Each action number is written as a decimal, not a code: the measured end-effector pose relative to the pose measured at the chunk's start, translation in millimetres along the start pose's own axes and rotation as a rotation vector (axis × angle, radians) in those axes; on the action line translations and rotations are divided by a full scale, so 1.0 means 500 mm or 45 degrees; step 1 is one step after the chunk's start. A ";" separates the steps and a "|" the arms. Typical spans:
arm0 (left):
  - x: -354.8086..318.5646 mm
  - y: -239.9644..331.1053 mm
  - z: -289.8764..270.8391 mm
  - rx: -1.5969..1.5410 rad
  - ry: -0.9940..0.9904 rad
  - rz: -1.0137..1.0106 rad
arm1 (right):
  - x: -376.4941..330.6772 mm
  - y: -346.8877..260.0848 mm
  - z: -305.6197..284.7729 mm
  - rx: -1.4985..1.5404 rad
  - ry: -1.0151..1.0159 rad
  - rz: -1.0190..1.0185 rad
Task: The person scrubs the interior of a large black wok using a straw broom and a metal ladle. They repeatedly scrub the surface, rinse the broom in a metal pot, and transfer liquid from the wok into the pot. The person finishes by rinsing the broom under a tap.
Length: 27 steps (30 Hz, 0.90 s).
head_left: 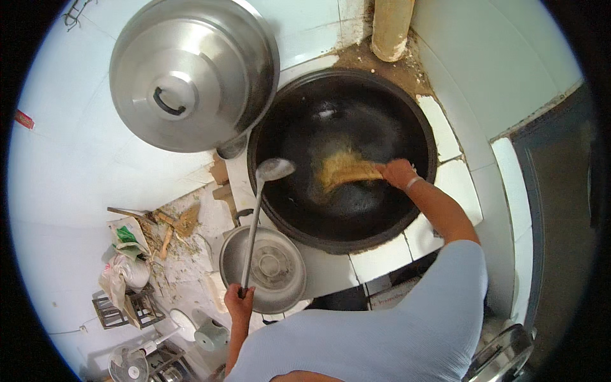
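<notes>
A large black wok (293, 213) is set into a white-tiled stove. My right hand (399, 173) reaches over its right side, wrapped round the handle end of a straw-coloured brush (349, 170). The brush's bristles lie against the wok's inner surface and look smeared by motion. Closer to me on the left, my left hand (238, 302) grips the lower end of a long-handled metal ladle (276, 169). The ladle slants upward across a shallow metal basin (289, 280), and its bowl hangs over the wok's left edge.
A big domed metal lid (210, 63) with a black handle leans at the back left. Behind the wok stands a thick pipe (391, 32). Left of the basin are a broom-like bundle (188, 221), scattered straw, bags and a dark stool (130, 309). A fan (129, 366) is at lower left.
</notes>
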State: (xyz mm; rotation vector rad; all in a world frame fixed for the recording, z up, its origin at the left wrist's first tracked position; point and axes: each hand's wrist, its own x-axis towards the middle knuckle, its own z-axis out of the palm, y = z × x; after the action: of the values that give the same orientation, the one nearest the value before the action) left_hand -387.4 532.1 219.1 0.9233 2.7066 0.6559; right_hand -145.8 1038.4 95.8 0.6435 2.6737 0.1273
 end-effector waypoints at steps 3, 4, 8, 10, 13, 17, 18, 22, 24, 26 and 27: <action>-0.014 -0.019 0.002 -0.030 0.084 0.107 | 0.030 0.023 -0.032 0.121 0.105 0.324; -0.017 -0.027 0.000 -0.053 0.084 0.102 | 0.027 0.032 -0.060 0.127 0.110 0.448; -0.041 -0.025 -0.014 -0.117 0.057 0.057 | -0.077 0.078 -0.169 0.104 -0.094 0.759; -0.053 -0.044 -0.008 -0.153 0.066 0.113 | -0.175 0.083 -0.180 0.075 -0.236 0.569; -0.071 -0.064 -0.006 -0.145 0.068 0.170 | -0.281 0.000 -0.231 0.059 -0.495 0.139; -0.105 -0.105 -0.013 -0.181 0.054 0.112 | -0.275 -0.164 -0.289 0.359 -0.776 -0.412; -0.114 -0.117 -0.013 -0.202 0.045 0.083 | -0.241 -0.201 -0.331 0.496 -0.878 -0.414; -0.151 -0.158 -0.002 -0.262 0.017 0.023 | -0.160 -0.284 -0.319 1.027 -0.682 -0.358; -0.165 -0.170 -0.013 -0.278 0.032 0.029 | -0.159 -0.309 -0.272 1.290 -0.560 -0.225; -0.186 -0.189 -0.032 -0.287 0.038 0.040 | -0.180 -0.325 -0.238 1.283 -0.480 -0.133; -0.202 -0.200 -0.043 -0.293 0.034 0.041 | -0.200 -0.320 -0.223 1.143 -0.455 -0.096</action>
State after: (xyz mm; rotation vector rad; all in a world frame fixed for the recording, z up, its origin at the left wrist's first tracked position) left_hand -368.2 391.5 195.9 0.9062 2.5731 0.9681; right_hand -174.2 850.4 205.4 0.7111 2.2962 -1.1444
